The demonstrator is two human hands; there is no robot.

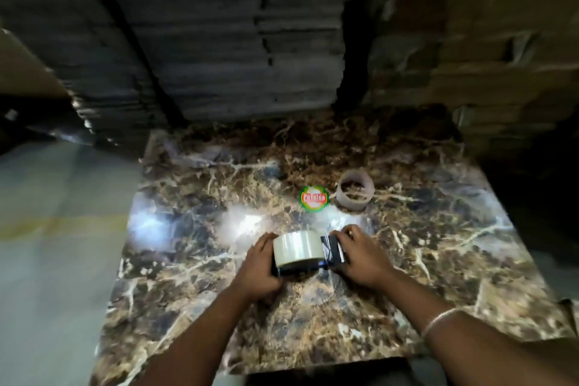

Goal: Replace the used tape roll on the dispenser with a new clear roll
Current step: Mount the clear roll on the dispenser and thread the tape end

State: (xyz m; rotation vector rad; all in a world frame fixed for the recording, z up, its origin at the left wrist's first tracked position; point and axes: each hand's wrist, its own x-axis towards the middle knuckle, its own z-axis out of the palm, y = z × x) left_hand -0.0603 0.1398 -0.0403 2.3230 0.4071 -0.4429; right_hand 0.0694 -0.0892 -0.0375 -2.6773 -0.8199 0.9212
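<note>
A full clear tape roll (297, 248) sits in the black dispenser (332, 252) at the middle of the marble tabletop. My left hand (257, 269) grips the dispenser and roll from the left side. My right hand (357, 255) holds the dispenser's black front end, fingers pinched at its top edge. The used roll core (355, 190), an empty pale ring, stands on the table beyond, apart from both hands. A round green and red label disc (314, 198) lies flat just left of the core.
The brown marble tabletop (194, 260) ends at a front edge near my forearms and a left edge over grey floor (56, 229). Tall stacks of flat cardboard (219, 41) rise behind the table, with more boxes (485, 56) at the right.
</note>
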